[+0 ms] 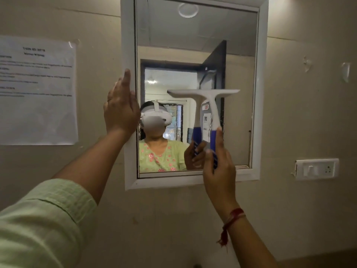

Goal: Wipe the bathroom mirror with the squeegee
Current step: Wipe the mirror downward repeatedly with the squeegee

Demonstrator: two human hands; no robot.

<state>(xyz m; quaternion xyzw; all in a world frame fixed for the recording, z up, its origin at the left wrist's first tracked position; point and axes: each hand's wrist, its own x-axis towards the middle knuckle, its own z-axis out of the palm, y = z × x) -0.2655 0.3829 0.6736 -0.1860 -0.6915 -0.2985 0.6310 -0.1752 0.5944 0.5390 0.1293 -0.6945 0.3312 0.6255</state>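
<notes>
A white-framed mirror (261, 105) hangs on the beige wall ahead of me. My right hand (220, 167) is shut on the blue grip of a squeegee (213, 105) whose white head is level against the glass about halfway up, right of centre. The squeegee's reflection shows just left of it in the glass. My left hand (120, 111) lies flat on the mirror's left frame edge, fingers pointing up, holding nothing. The glass reflects a person wearing a headset and a green top.
A printed paper sheet (36, 89) is taped to the wall left of the mirror. A white switch and socket plate (316, 169) sits on the wall at lower right. Bits of clear tape (345, 71) stick to the wall at upper right.
</notes>
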